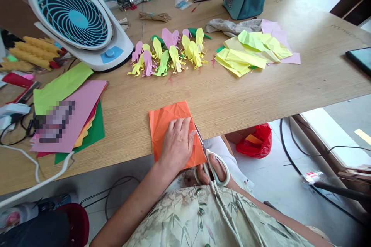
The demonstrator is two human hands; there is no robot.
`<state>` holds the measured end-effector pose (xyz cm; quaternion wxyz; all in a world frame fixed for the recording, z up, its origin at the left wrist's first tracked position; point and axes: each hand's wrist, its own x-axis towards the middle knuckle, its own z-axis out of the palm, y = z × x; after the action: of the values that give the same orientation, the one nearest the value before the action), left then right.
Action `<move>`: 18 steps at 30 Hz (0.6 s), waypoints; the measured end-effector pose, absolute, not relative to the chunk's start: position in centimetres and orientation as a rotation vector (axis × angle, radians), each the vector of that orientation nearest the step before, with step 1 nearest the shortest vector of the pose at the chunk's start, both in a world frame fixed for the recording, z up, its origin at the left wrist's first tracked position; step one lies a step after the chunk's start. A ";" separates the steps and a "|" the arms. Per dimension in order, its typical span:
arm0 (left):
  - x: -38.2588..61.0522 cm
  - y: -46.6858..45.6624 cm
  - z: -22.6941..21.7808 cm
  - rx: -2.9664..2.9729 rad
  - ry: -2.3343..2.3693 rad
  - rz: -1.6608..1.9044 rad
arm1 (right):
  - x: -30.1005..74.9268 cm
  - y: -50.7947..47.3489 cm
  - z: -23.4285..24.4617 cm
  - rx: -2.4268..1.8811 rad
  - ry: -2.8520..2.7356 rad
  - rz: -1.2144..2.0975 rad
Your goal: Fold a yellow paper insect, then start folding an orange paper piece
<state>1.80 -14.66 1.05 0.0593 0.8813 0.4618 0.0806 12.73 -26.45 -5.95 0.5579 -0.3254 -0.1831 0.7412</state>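
The left hand (176, 143) is lying flat with its fingers open on the creased orange paper (164, 119), apparently pinning it so it is not sliding under the blades. The right hand (216, 166) is gripping white-handled scissors (206, 155), fingers through the loops, with the blades running along the sheet's right edge. The paper is overhanging the table's (261, 92) near edge, probably giving the scissors room beneath. Farther off, folded paper figures (168, 54) are sitting in a row, with yellow-green folded sheets (246, 52) to their right. To the left, flat coloured sheets (85, 100) are lying stacked within reach, near a fan (75, 15).
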 end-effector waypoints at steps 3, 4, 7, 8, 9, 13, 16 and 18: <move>2.1 -13.4 -0.4 2.689 1.438 0.340 | 12.7 -26.4 -5.9 -0.767 -0.439 1.752; 2.1 -13.1 -0.9 2.702 1.444 0.344 | 12.7 -26.4 -5.9 -0.769 -0.440 1.754; 2.0 -12.9 -1.8 2.739 1.443 0.245 | 12.7 -26.4 -5.8 -0.781 -0.439 1.756; 2.0 -13.0 -1.9 2.745 1.444 0.195 | 12.7 -26.4 -5.8 -0.784 -0.436 1.757; 1.9 -13.0 -1.9 2.748 1.445 0.149 | 12.7 -26.4 -5.7 -0.786 -0.432 1.760; 2.0 -13.4 -1.6 2.755 1.456 0.099 | 12.6 -26.3 -5.3 -0.796 -0.421 1.773; 2.0 -14.1 -1.6 2.753 1.454 0.120 | 12.4 -26.5 -5.1 -0.800 -0.433 1.791; 2.1 -14.6 -1.6 2.748 1.453 0.125 | 12.4 -26.7 -4.9 -0.798 -0.442 1.808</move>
<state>2.10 -14.60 -1.59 0.0152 0.8833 0.4669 0.0400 12.36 -26.65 -4.95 0.5296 -0.3343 -0.1850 0.7573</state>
